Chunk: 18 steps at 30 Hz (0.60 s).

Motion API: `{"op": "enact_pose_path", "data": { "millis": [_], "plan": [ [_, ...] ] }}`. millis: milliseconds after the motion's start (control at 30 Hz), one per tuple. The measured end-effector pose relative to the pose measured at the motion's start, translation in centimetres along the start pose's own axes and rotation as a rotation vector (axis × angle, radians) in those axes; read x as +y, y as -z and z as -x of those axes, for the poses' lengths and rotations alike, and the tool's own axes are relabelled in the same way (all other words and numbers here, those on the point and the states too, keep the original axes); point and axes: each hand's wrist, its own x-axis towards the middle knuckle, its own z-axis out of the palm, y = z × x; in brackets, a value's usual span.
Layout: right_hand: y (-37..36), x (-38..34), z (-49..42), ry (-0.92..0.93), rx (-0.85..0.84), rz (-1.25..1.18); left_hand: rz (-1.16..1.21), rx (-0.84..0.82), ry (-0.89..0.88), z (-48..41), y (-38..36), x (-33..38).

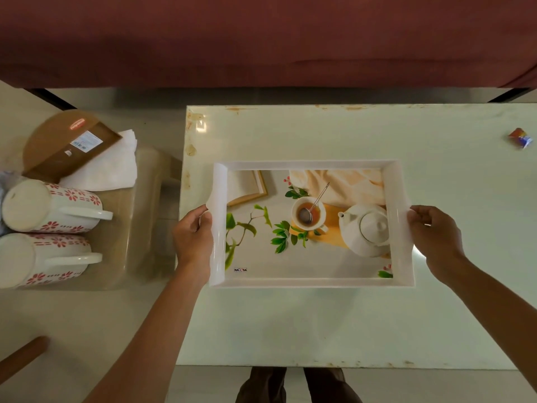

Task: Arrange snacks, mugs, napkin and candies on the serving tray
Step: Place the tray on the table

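A white serving tray [308, 164] with a printed picture of a teapot and teacup lies flat in the middle of the white table [319, 324]. My left hand [193, 237] grips its left handle and my right hand [433, 237] grips its right handle. Nothing stands on the tray. Off to the left, in a clear plastic bin [139, 216], two white mugs with red flower patterns [52, 206] [43, 260] lie on their sides. Behind them rest a folded white napkin [107, 167] and a brown snack box [66, 144]. One wrapped candy [520, 137] lies at the table's far right.
A dark red sofa [261, 39] runs along the back beyond the table. The bin sits lower than the table, on the pale floor at the left. A wooden leg [23, 356] shows at the bottom left. My feet [296, 385] are below the table's near edge.
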Motion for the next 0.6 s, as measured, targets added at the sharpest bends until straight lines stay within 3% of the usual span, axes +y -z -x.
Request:
{"op": "enact_pose_path", "data": {
  "millis": [433, 600],
  "plan": [
    [0.2, -0.3, 0.5, 0.035, -0.012, 0.021, -0.02, -0.046, -0.005, 0.6, 0.6, -0.1],
    [0.5, 0.1, 1.6, 0.196, 0.049, 0.134, -0.032, -0.029, -0.06, 1.6, 1.3, -0.1]
  ]
}}
